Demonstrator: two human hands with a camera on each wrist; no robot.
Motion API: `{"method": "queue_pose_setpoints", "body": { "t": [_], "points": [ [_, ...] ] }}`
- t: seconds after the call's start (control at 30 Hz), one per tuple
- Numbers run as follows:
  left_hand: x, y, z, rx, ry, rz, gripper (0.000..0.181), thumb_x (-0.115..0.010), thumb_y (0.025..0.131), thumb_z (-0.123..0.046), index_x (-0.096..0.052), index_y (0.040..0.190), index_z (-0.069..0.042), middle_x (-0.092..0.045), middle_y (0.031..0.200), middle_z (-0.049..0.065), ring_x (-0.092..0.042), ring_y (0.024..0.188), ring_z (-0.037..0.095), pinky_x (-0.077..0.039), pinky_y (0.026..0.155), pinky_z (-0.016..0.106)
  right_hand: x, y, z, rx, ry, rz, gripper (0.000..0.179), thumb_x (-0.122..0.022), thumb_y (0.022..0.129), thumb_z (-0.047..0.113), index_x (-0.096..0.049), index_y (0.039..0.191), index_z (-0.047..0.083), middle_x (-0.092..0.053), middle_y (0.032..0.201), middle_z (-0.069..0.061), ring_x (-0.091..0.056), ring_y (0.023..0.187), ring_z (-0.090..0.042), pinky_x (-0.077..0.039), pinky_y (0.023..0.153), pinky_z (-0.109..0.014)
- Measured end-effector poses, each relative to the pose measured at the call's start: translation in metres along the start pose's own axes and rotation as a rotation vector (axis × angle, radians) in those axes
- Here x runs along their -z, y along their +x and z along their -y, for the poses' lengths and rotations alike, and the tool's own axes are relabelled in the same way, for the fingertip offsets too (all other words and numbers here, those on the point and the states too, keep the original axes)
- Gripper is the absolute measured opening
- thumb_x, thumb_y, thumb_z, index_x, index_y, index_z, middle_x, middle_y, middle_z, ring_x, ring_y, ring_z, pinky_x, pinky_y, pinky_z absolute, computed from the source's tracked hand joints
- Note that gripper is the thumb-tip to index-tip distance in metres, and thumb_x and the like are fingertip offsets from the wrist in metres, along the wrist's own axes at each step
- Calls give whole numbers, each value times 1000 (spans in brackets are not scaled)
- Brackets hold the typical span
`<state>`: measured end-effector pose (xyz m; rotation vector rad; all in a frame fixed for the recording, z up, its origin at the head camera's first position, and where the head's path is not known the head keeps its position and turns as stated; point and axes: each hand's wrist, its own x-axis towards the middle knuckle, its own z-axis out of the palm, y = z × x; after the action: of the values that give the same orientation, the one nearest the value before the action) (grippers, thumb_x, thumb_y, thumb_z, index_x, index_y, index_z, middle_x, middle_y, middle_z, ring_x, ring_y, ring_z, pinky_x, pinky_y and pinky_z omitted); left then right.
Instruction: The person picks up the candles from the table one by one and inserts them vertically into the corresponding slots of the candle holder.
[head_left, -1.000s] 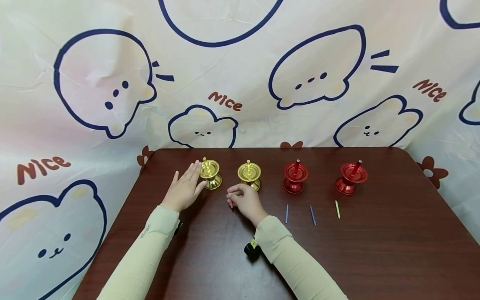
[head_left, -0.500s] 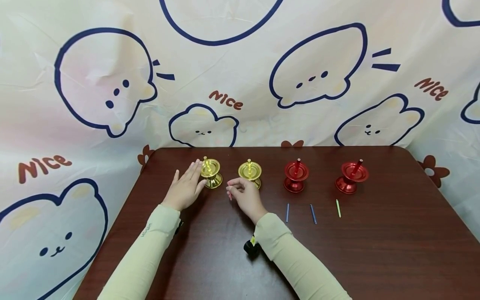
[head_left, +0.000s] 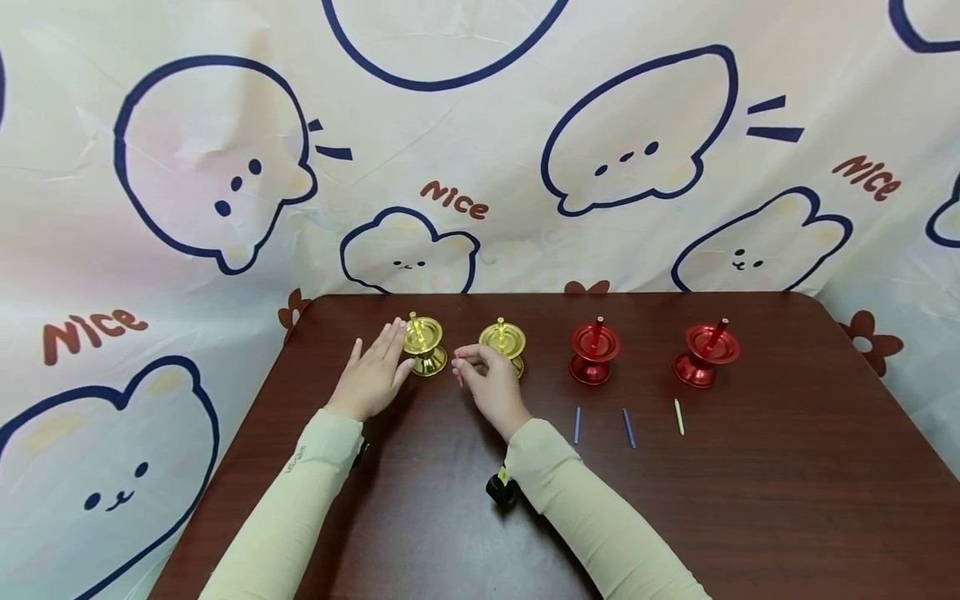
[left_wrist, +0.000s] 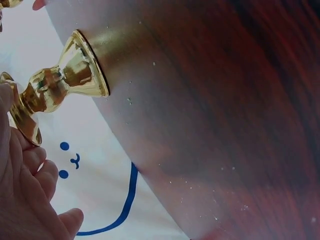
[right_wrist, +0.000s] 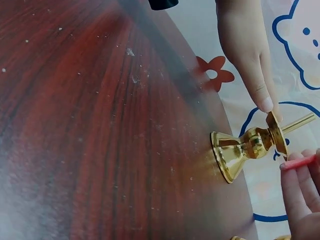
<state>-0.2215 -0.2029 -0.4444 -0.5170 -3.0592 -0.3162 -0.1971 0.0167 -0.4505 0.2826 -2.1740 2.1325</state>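
Pinching the likely brittle candle [right_wrist: 300, 162], best held mid-length, my right hand [head_left: 492, 386] faces the ten-o'clock holder [head_left: 429, 340] my straight-fingered left hand [head_left: 370, 379] touches.

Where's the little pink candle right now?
The pink candle is at the right edge of the right wrist view, pinched in the right hand, near the gold candlestick that the left hand touches.
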Motion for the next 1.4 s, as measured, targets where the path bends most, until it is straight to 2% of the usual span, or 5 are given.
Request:
{"method": "queue_pose_setpoints", "body": {
  "t": [0.3, 0.47, 0.7, 1.1, 1.4],
  "points": [
    [0, 0, 2, -19, 8, -33, 65, -45, 109, -32, -19, 162, -2, -19, 168, 14, -18, 154, 30, -11, 120, 63, -1, 9, 8, 28, -29, 4, 12, -65, 98, 1, -70, 109, -2, -72, 105, -22, -68, 83, -16, -59, 80, -47],
    [1, -1, 2, -23, 4, -23, 65, -43, 110, -32, -18, 162, -2, -18, 168, 13, -17, 154, 30, -10, 121, 62, -3, 14, 11, 35, -47, 21, 17, -64, 100, 3, -69, 114, -5, -72, 109, -23, -68, 86, -16, -60, 79, -39],
    [2, 1, 2, -19, -10, -18, 65, -44, 110, -30, -17, 162, -3, -18, 168, 13, -17, 155, 29, -10, 121, 61, -6, 26, 20, 81, -22, 22, 18, -63, 99, 2, -68, 114, -7, -71, 107, -25, -70, 89, -29, -56, 85, -54],
    [-3, -1, 1, -30, -26, -13, 65, -45, 109, -30, -18, 162, -2, -18, 167, 14, -18, 154, 30, -12, 121, 61, -8, 36, 23, 59, -4, 17, 15, -65, 99, 3, -70, 111, -3, -71, 107, -26, -66, 78, -11, -58, 77, -37],
    [-3, -1, 3, -27, -13, -31, 66, -45, 110, -33, -18, 162, -3, -19, 168, 13, -19, 154, 29, -14, 121, 61, -12, 50, 29, 51, 60, 21, 14, -66, 98, 3, -70, 109, -5, -70, 109, -28, -68, 94, -44, -60, 80, -33]
  ]
}}
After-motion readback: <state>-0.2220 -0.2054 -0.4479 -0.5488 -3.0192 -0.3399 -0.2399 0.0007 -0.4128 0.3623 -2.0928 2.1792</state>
